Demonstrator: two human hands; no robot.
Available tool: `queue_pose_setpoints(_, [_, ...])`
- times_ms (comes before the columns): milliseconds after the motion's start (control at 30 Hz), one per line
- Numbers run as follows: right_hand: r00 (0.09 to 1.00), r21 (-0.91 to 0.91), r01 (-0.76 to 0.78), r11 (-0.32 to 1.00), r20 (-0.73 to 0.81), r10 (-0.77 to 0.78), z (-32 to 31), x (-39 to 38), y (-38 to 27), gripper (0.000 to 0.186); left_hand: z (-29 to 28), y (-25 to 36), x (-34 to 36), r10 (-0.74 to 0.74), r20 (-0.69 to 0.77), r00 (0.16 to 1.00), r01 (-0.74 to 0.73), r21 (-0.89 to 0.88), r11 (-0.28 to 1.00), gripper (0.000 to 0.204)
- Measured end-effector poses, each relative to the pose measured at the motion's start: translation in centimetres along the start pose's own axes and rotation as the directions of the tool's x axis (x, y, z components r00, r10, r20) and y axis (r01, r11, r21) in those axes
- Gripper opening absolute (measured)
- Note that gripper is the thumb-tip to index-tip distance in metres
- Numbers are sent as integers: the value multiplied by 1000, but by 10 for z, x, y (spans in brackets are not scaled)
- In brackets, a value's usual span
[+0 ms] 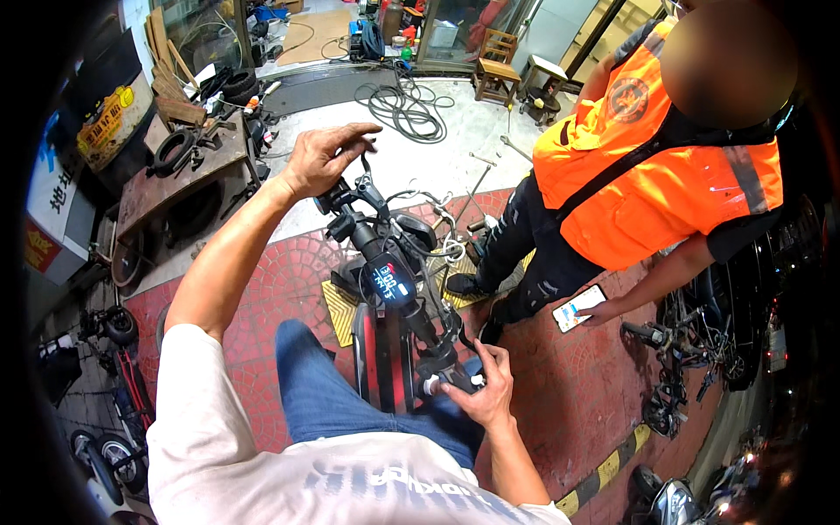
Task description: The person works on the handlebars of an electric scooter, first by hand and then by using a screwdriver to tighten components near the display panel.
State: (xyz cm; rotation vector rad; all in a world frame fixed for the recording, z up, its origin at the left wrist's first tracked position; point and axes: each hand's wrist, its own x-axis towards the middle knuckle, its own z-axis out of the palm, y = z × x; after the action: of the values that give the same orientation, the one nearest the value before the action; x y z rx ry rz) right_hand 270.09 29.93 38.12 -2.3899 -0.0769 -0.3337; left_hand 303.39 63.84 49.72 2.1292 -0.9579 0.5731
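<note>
An electric scooter stands before me, its handlebar [365, 238] running diagonally from upper left to lower right. A lit display [389, 278] sits at its middle, and the red-and-black deck [385, 359] shows below. My left hand [322, 162] is over the far left end of the bar, fingers stretched out beside the brake lever [366, 164]; I cannot tell whether they touch it. My right hand [490, 391] is closed around the bar's near right end, thumb by the grip and fingers by the other brake lever [466, 332]. The palm partly hides that grip.
At right a person in an orange vest [652, 175] holds a lit phone [579, 308]. A cluttered workbench [197, 166] stands left; coiled cable [407, 114] and a wooden chair [498, 63] lie beyond. Other scooters [122, 376] are parked left, and two-wheelers [678, 350] right.
</note>
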Motion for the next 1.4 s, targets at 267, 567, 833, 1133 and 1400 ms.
queue_pose_setpoints(267, [1000, -22, 9, 1000, -6, -9, 0, 0, 1, 93, 1, 0, 0, -184, -18, 983, 185, 39, 982, 17])
queue_pose_setpoints(567, [1000, 1, 11, 1000, -12, -11, 1, -1, 2, 90, 3, 0, 0, -82, -51, 995, 86, 93, 992, 23])
queue_pose_setpoints(833, [1000, 11, -6, 1000, -12, 7, 0, -1, -1, 89, 5, 2, 0, 1, -107, 994, 2, 32, 999, 31])
queue_pose_setpoints(1133, [1000, 22, -21, 1000, -6, 21, 0, -1, 0, 89, 5, -2, 0, -130, -52, 990, 132, 24, 991, 34])
queue_pose_setpoints(1400, [1000, 6, 10, 1000, -23, -10, 0, -1, 1, 88, 7, -2, -1, -210, -52, 976, 210, -4, 978, 33])
